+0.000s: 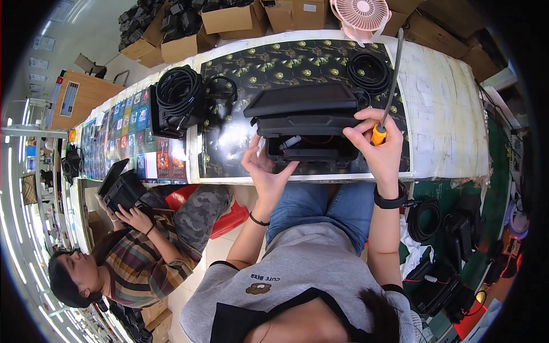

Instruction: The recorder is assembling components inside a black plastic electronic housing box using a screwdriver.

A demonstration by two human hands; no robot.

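Observation:
An open black plastic case (306, 123) with red wires and a small cylinder inside lies at the near edge of the patterned worktable (446, 103). My left hand (264, 168) cups the case's near left corner from below. My right hand (374, 143) holds a screwdriver with an orange handle (378, 134) at the case's right side; its long shaft (394, 74) points away and up. A black watch is on my right wrist.
Coiled black cables (369, 71) and a black unit with cables (177, 97) lie on the table. A pink fan (361, 14) and cardboard boxes stand behind. A seated person at my left holds another black case (120, 188). More black units and cable (440, 246) lie on the floor at right.

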